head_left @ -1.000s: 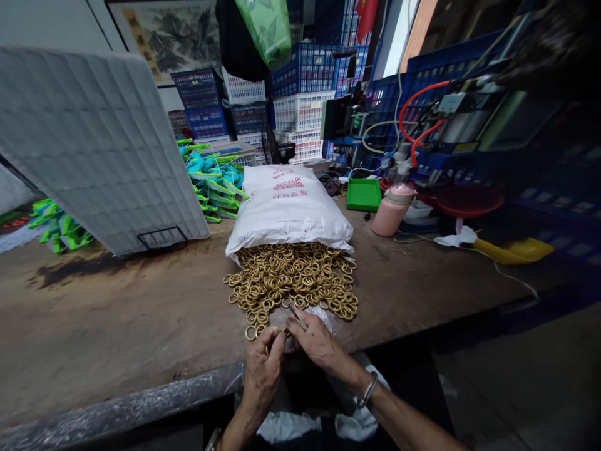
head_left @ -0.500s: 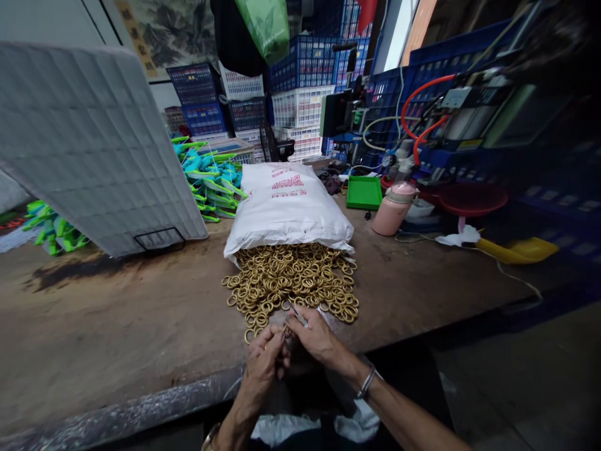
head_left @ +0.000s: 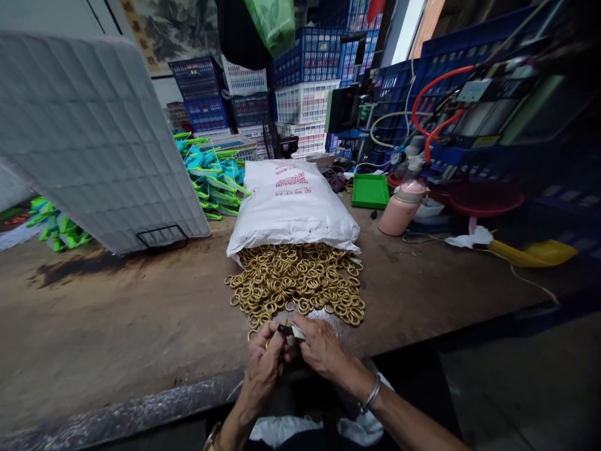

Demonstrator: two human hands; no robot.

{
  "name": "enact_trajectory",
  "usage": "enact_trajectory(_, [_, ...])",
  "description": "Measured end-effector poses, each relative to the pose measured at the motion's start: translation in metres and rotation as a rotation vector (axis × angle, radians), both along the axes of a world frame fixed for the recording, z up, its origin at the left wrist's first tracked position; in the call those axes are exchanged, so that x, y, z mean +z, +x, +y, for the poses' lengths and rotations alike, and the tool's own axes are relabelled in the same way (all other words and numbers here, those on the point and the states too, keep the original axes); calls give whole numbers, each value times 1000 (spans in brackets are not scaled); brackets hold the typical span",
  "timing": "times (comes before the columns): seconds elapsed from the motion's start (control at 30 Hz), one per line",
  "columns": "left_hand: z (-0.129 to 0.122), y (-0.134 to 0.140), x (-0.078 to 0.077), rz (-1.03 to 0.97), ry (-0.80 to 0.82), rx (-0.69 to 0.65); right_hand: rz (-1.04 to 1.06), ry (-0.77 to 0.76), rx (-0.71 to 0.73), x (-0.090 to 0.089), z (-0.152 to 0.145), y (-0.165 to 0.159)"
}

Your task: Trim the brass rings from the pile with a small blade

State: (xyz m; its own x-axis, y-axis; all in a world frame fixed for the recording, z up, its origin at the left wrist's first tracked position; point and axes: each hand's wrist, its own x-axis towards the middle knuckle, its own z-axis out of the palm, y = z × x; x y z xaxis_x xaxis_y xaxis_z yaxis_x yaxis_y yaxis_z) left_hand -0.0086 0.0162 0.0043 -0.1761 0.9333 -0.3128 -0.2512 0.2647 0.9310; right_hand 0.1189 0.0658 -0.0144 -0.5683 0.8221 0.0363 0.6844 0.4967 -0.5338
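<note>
A heap of gold-coloured rings (head_left: 300, 282) spills from under a white printed sack (head_left: 293, 207) on the workbench. Just in front of it, my left hand (head_left: 265, 357) is closed, with a gold ring (head_left: 267, 343) pinched between thumb and fingers. My right hand (head_left: 322, 344) grips a small knife-like tool (head_left: 292, 331), pale at the grip and dark at its flat end. That dark end points left and meets the left fingertips at the ring. Whether the tool's edge touches the ring is hidden by the fingers.
A tall grey-white padded panel (head_left: 103, 144) stands at left, beside green and blue plastic hangers (head_left: 216, 175). On the right are a green tray (head_left: 370, 191), a pink bottle (head_left: 401, 210), a yellow scoop (head_left: 535, 252) and a machine with red hoses (head_left: 479, 106). Stacked crates (head_left: 307, 103) fill the back.
My right hand has turned the tool, so its dark flat end now shows against the left fingertips. Both hands stay close together; the view has shifted slightly.
</note>
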Motion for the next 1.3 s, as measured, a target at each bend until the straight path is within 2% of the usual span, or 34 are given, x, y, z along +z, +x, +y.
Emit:
enact_trajectory(0.2, [2,-3,-15,61,71,37,-101,2,-1,7,-1,-2])
enact_trajectory(0.37, [-5,-5,-6,121,83,-1,-177,-17,22,3,4,0])
enact_trajectory(0.43, [-14,-2,1,84,72,-65,-226,-1,-22,-3,9,3])
enact_trajectory(0.53, [-29,9,1,-65,-10,-283,-239,42,-88,-12,16,5])
enact_trajectory(0.6, [-37,18,-10,-199,-152,-385,-181,76,-89,-13,19,3])
enact_trajectory(0.7, [-44,27,-38,-340,-331,-410,-50,89,-31,-12,20,-8])
enact_trajectory(0.73, [-46,28,-49,-349,-343,-427,-15,87,0,-11,20,-13])
enact_trajectory(0.8, [-48,29,-68,-353,-377,-395,12,84,45,-10,20,-24])
enact_trajectory(0.9, [-50,27,-90,-405,-622,-301,-42,86,59,-11,21,-36])
enact_trajectory(0.97, [-50,25,-102,-426,-702,-232,-93,85,55,-10,20,-41])
enact_trajectory(1.03, [-49,23,-113,-435,-715,-161,-138,83,33,-10,20,-45])
enact_trajectory(1.13, [-46,21,-132,-518,-641,-92,-158,100,-10,-10,20,-46])
enact_trajectory(1.23, [-44,18,-146,-586,-569,-148,-98,93,-13,-12,23,-44])
enact_trajectory(1.3, [-45,16,-150,-551,-539,-189,-22,73,-44,-14,25,-41])
